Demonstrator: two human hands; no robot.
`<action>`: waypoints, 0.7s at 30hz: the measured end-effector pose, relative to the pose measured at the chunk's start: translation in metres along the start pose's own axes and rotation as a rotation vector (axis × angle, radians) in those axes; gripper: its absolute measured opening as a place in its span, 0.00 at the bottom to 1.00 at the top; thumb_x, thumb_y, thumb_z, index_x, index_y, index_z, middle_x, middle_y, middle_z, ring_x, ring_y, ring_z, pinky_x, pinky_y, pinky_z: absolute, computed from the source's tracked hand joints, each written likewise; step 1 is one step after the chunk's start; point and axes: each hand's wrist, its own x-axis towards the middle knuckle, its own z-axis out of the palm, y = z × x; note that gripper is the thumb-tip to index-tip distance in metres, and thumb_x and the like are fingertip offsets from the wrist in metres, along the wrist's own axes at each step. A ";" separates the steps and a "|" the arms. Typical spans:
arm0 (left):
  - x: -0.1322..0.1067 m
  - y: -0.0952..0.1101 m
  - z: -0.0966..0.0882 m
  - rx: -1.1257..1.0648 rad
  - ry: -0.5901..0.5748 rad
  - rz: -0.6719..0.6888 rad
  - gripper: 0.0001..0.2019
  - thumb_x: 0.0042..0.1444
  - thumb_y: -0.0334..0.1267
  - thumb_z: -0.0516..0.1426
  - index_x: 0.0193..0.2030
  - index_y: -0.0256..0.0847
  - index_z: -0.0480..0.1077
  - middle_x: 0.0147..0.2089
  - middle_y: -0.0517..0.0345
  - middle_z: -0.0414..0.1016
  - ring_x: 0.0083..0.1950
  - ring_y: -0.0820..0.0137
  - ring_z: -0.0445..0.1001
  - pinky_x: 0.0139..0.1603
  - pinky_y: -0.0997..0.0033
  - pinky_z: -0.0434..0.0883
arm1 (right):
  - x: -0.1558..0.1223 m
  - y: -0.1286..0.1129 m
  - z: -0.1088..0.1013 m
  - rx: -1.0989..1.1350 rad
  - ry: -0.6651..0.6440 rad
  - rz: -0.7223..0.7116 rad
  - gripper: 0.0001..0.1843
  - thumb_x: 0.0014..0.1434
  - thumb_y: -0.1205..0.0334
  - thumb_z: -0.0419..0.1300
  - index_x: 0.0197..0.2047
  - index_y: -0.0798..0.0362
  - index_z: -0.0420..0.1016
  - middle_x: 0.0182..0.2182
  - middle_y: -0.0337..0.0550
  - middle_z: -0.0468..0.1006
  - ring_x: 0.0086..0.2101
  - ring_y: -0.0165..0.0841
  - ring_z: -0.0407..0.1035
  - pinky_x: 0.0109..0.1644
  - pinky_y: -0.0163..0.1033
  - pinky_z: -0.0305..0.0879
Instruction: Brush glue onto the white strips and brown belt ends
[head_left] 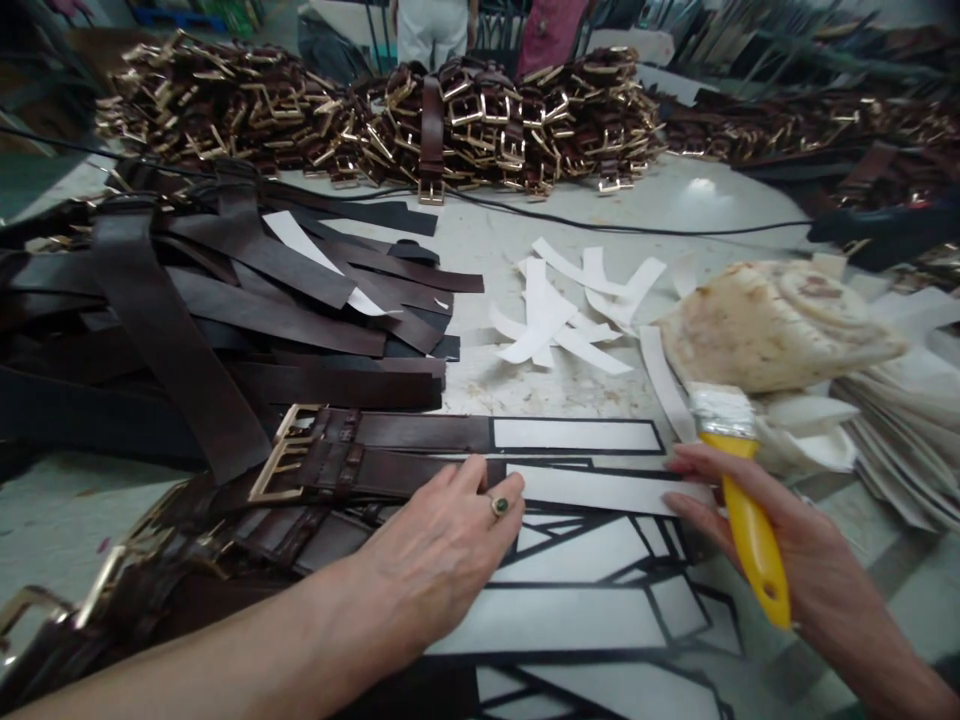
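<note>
My left hand (442, 540), a ring on one finger, lies flat with fingers stretched over a dark brown leather belt (390, 470) with a gold buckle (281, 455). Its fingertips touch the belt's end beside a white paper strip (600, 488). My right hand (757, 520) holds a yellow-handled paintbrush (742, 500) with its white bristles pointing up and away. Its fingertips rest on the right end of the same white strip. More white strips (577, 435) outlined in black lie around it.
Loose dark leather straps (225, 310) pile up at the left. Heaps of buckled belts (480, 120) fill the back. Curled white paper scraps (570, 310) lie mid-table. A beige cloth bundle (772, 325) and stacked paper (900, 430) sit at the right. A black cable (600, 225) crosses the table.
</note>
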 end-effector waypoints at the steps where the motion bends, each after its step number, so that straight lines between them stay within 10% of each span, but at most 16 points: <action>1: 0.000 0.000 0.000 -0.002 -0.002 0.002 0.19 0.56 0.24 0.46 0.55 0.32 0.60 0.57 0.49 0.63 0.43 0.65 0.61 0.44 0.64 0.67 | 0.000 0.002 0.002 0.020 -0.011 0.009 0.25 0.56 0.38 0.53 0.47 0.50 0.69 0.38 0.43 0.78 0.35 0.34 0.74 0.41 0.37 0.71; 15: 0.000 -0.005 0.000 0.037 0.052 0.036 0.21 0.54 0.25 0.48 0.55 0.35 0.61 0.63 0.50 0.59 0.47 0.63 0.62 0.45 0.64 0.63 | 0.005 0.010 0.011 -0.123 0.015 -0.124 0.21 0.61 0.49 0.53 0.50 0.55 0.68 0.35 0.46 0.73 0.34 0.36 0.70 0.38 0.41 0.67; 21: 0.002 -0.006 0.004 0.075 0.047 0.040 0.23 0.53 0.22 0.46 0.56 0.36 0.61 0.63 0.50 0.60 0.44 0.64 0.62 0.45 0.63 0.62 | -0.004 -0.040 0.017 -0.137 0.063 -0.409 0.13 0.62 0.68 0.51 0.50 0.56 0.66 0.37 0.49 0.73 0.38 0.37 0.67 0.42 0.41 0.66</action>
